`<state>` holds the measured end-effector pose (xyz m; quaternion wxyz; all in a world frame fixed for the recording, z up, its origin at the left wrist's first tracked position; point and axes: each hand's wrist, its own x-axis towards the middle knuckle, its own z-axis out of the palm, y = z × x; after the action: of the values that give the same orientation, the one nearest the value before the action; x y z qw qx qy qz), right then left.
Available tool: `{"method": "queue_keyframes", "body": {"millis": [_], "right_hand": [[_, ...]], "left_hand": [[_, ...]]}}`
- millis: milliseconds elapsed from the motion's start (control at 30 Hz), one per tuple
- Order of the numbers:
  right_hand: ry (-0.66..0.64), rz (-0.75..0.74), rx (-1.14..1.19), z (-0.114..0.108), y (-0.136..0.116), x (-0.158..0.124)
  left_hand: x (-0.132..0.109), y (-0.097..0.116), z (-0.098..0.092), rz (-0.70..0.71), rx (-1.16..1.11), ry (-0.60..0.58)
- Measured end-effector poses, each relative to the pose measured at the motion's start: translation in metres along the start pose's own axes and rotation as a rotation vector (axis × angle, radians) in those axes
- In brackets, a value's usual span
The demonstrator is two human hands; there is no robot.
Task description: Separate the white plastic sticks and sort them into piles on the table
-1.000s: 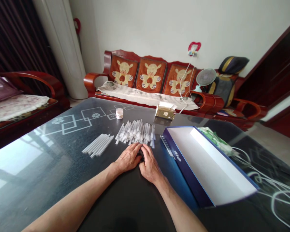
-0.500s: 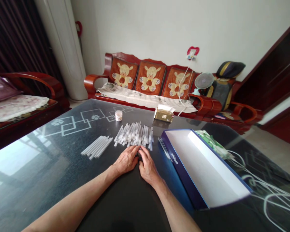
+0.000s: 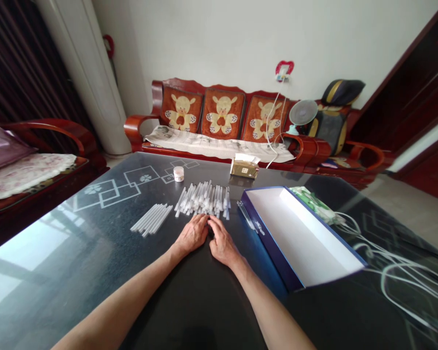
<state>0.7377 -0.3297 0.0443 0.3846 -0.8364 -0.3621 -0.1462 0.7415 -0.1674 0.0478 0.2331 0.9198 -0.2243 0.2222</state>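
Note:
My left hand (image 3: 193, 233) lies palm down on the dark table (image 3: 160, 301), its fingers stretched forward and together. Close beside it rests my right hand (image 3: 222, 241), also palm down with fingers extended; the fingertips of both hands nearly meet. I see nothing held in either hand, though the undersides are hidden. Just beyond the fingertips is a loose pile of slim translucent white tubes (image 3: 204, 198), like pen barrels. To the left, several plain white tubes (image 3: 152, 218) lie side by side. A few thin dark-tipped sticks (image 3: 246, 216) lie against the blue box on the right.
An open blue box (image 3: 306, 238) with a white inside stands at right. Behind it are a green-and-white packet (image 3: 314, 204) and white cables (image 3: 394, 265). A small white jar (image 3: 178, 174) and a tissue box (image 3: 244, 166) stand farther back. A wooden sofa (image 3: 219, 121) is beyond the table.
The view has shifted slightly, so the table things sit a little differently in the picture. Both hands stay close together on the table in front of the pile.

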Motion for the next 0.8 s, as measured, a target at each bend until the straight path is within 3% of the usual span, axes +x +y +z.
{"method": "queue_keyframes", "body": {"millis": [300,467,567,633,800], "right_hand": [[0.019,-0.005,-0.004,0.009,-0.007,0.010],[0.184,0.040,-0.076,-0.003,-0.002,0.029],[0.267,0.224,-0.232,-0.022,0.024,0.048],[0.161,0.461,-0.405,-0.032,0.044,0.061],[0.043,0.650,-0.498,-0.039,0.077,0.085]], "left_hand": [[-0.001,-0.009,0.002,-0.080,-0.096,0.118],[-0.002,-0.013,0.006,-0.098,-0.123,0.147],[-0.001,-0.012,0.005,-0.104,-0.119,0.128],[-0.001,-0.012,0.005,-0.110,-0.111,0.123],[-0.002,-0.011,0.005,-0.124,-0.106,0.127]]}}
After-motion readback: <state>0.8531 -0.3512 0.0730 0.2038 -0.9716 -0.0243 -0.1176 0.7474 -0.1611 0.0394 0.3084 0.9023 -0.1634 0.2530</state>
